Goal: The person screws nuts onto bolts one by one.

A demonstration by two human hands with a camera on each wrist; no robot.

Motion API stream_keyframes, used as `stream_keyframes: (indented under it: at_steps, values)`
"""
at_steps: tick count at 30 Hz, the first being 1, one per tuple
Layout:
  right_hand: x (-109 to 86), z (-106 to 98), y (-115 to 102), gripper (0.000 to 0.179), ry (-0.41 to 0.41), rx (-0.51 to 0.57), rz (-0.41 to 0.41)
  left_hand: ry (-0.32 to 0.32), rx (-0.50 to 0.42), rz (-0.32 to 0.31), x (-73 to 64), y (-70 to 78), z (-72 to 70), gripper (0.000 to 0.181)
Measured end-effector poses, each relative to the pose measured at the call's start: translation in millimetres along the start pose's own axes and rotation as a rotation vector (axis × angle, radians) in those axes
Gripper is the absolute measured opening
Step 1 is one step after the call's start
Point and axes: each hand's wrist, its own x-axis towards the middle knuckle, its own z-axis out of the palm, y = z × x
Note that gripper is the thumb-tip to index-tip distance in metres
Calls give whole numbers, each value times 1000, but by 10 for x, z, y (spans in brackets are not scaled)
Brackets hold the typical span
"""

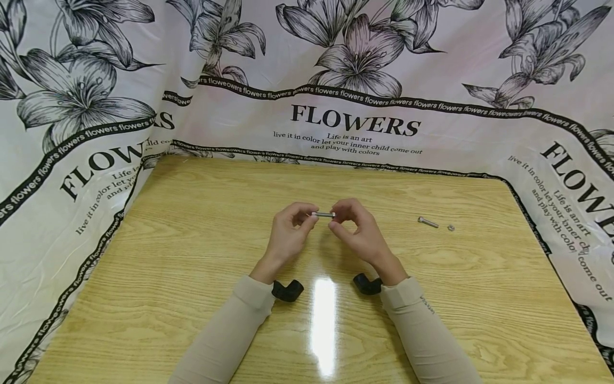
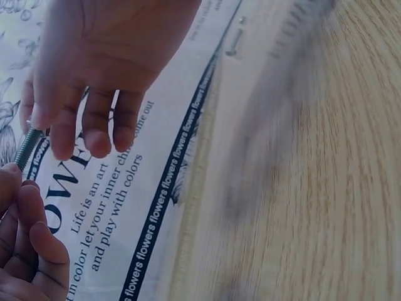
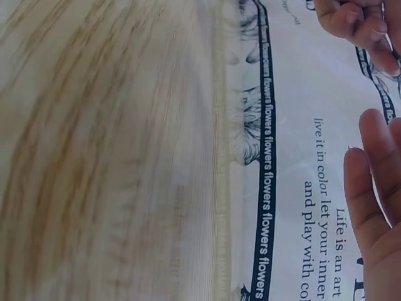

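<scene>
Near the middle of the table, a metal bolt (image 1: 323, 214) is held level between both hands. My left hand (image 1: 290, 229) pinches its left end between thumb and fingers. The right hand (image 1: 360, 232) holds the other end at its fingertips, where a wider bright piece shows; whether it is a nut or the bolt's head I cannot tell. Threads show along the bolt (image 2: 26, 150) in the left wrist view, between the fingers of the left hand (image 2: 28, 244) and right hand (image 2: 106, 81). In the right wrist view the bolt is out of sight.
A second bolt (image 1: 428, 222) lies on the wooden table (image 1: 192, 240) to the right, with a small nut (image 1: 451, 228) beside it. Printed flower cloth (image 1: 355, 141) stands around the table's back and sides. Black wrist mounts (image 1: 288, 291) sit at both cuffs.
</scene>
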Motion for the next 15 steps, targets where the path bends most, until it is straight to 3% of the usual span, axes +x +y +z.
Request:
stream_keyframes:
  at_steps: [5,9,12,15]
  values:
    - [0,12,6,3,13,-54,-45,-6,6,-10,-5,9,0,14]
    - [0,11,-4,13,32,-74,-34,-5,3,-17,-4,14,1,14]
    - [-2,3,-15,5,30,-47,-5,0,0,-15,-6,13,-1,14]
    - [-5,3,-12,20,16,-11,1,0,0,-14,-7,15,-5,14]
